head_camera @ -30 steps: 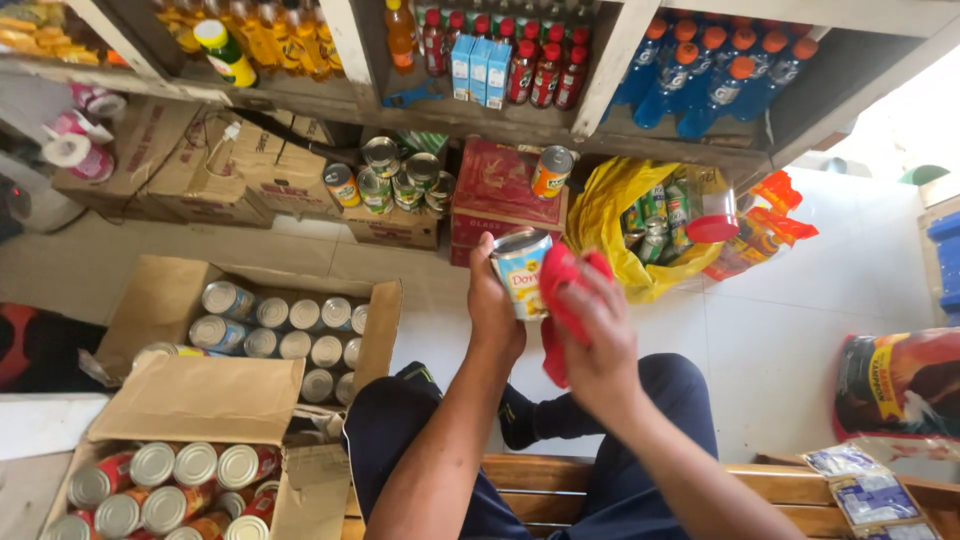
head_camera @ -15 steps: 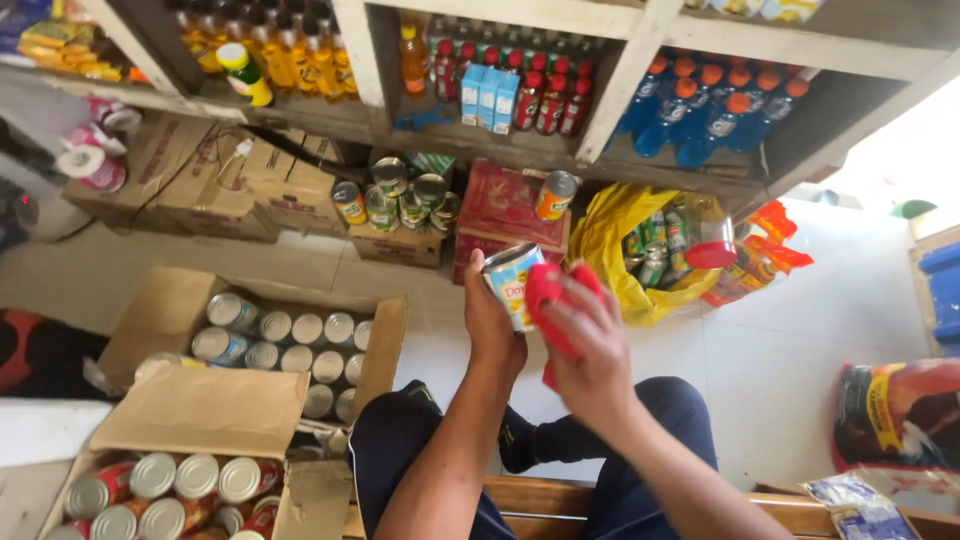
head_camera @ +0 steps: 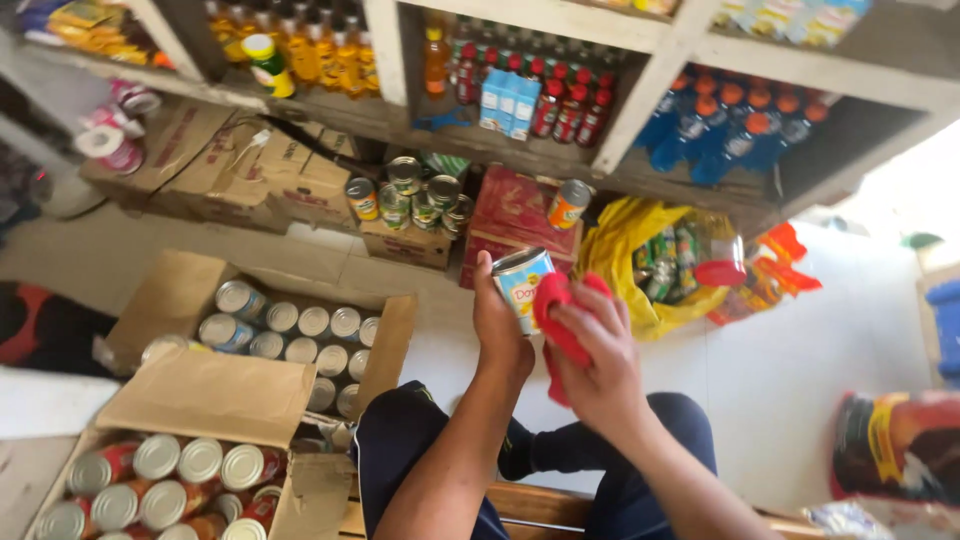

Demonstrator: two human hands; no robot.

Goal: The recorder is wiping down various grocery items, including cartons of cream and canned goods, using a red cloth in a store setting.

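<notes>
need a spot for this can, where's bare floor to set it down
Bare white floor lies right of the knees, between the yellow bag and the red sack. A narrower strip runs between the open carton of cans and the red box. The shelves and both cartons are packed.

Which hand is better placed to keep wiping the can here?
Right. The right hand presses the red cloth against the can, while the left hand grips the can from behind.
</notes>
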